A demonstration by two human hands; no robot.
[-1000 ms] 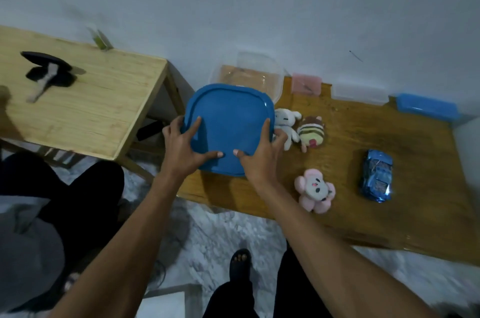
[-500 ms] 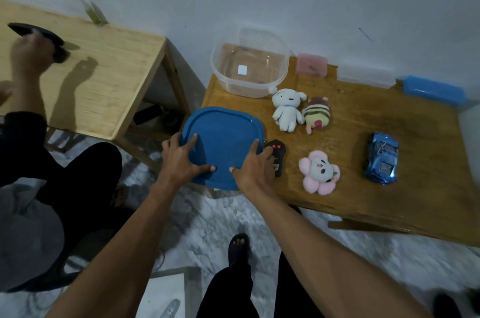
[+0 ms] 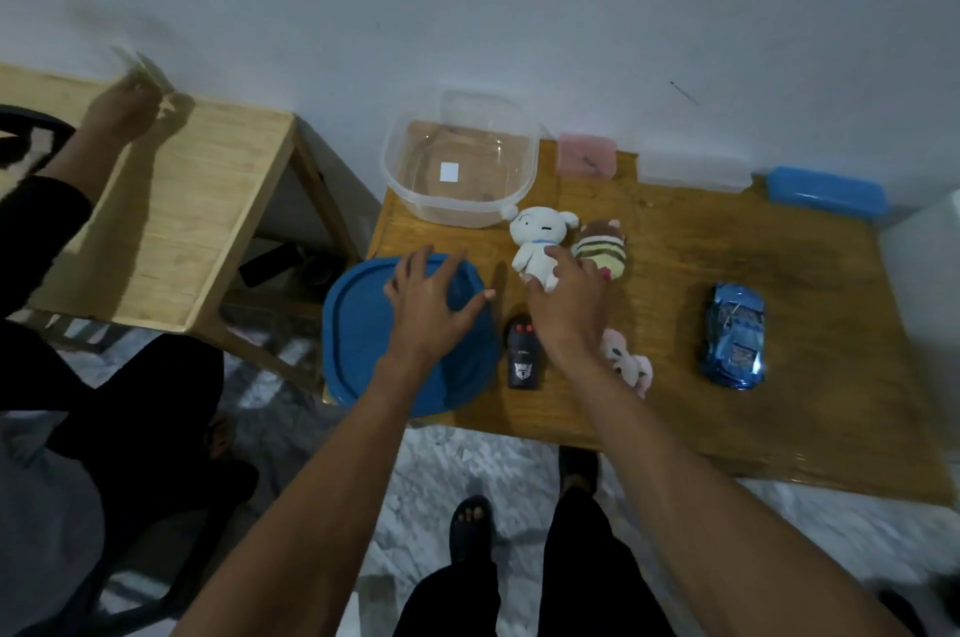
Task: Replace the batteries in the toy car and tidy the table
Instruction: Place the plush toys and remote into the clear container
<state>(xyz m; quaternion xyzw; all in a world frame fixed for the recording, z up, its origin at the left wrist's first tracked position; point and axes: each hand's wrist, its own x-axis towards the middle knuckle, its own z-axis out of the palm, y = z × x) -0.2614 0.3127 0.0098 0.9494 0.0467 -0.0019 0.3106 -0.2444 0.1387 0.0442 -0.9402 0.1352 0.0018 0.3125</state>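
Observation:
A blue lid [image 3: 363, 340] lies flat at the table's front left corner, overhanging the edge. My left hand [image 3: 431, 303] rests on it with fingers spread. My right hand [image 3: 563, 309] reaches over the table, its fingertips on the lower part of a white plush dog [image 3: 537, 241]. A black remote [image 3: 523, 358] lies between the lid and my right wrist. The blue toy car [image 3: 733, 335] sits at the right. A clear plastic tub [image 3: 460, 168] stands at the back left, with nothing in it.
A striped plush [image 3: 602, 249] lies beside the white one, and a pink plush [image 3: 628, 363] sits partly under my right forearm. Pink [image 3: 587, 155], clear [image 3: 693, 173] and blue [image 3: 826, 192] small boxes line the wall. Another person's hand [image 3: 122, 108] is over the light wooden table [image 3: 171, 220] at left.
The lid was lowered from upright onto the table's front left corner. My right hand left it and moved right to the white plush. The other person's hand moved along the left table.

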